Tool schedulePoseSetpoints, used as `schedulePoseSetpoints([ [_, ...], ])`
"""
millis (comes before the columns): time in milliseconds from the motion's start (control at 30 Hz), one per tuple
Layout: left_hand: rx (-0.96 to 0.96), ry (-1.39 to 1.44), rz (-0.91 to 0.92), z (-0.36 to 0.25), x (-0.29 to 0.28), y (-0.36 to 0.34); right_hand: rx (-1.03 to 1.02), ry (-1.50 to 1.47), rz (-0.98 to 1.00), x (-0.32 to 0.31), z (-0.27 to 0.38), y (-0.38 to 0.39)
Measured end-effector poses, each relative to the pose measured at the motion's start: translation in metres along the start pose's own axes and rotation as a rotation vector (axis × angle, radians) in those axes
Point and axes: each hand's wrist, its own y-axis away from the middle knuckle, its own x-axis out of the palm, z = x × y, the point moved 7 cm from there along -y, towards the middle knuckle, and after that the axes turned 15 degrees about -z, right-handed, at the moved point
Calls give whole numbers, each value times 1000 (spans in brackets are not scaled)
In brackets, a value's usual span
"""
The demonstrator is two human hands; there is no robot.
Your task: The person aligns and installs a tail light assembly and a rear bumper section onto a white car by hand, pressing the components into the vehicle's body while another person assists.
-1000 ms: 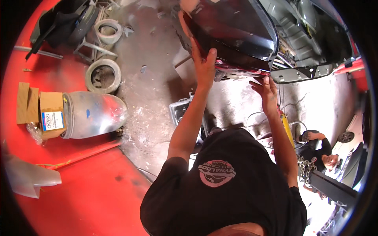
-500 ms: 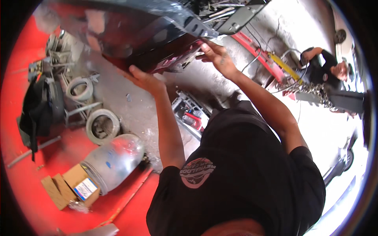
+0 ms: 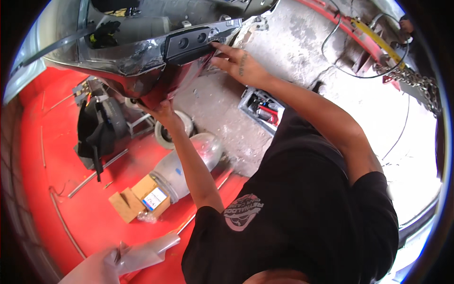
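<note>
A glossy dark red tail light (image 3: 182, 75) sits against the corner of a grey-and-red car body (image 3: 132, 59). Along its upper side runs a black panel (image 3: 187, 43) with two round recesses. My left hand (image 3: 164, 113) grips the lamp's lower left end, thumb on the outer face and the other fingers partly hidden beneath. At the opposite end, my right hand (image 3: 240, 65) presses its fingers to the edge beside the black panel. I cannot tell whether the lamp is fully seated in the body.
An open grey toolbox (image 3: 260, 110) stands on the concrete floor. To the left lie a black plastic part (image 3: 97, 128), a wheel rim (image 3: 175, 130), a plastic-wrapped roll (image 3: 189, 163) and a cardboard box (image 3: 139, 196). Chains (image 3: 418, 83) and a red-and-yellow frame (image 3: 373, 40) occupy the right, near another person's hand (image 3: 405, 24).
My view has shifted, bringing more of the car body's top into sight. The tail light has tilted and now sits closer against the body, both hands still on it.
</note>
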Motion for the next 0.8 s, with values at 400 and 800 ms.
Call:
schedulePoseSetpoints([
  [400,-20,-188,6,-4,-20,-16,912,285,-154,-295,-297,170],
  [800,-66,-158,48,12,1,-8,403,-171,-231,-242,-271,104],
])
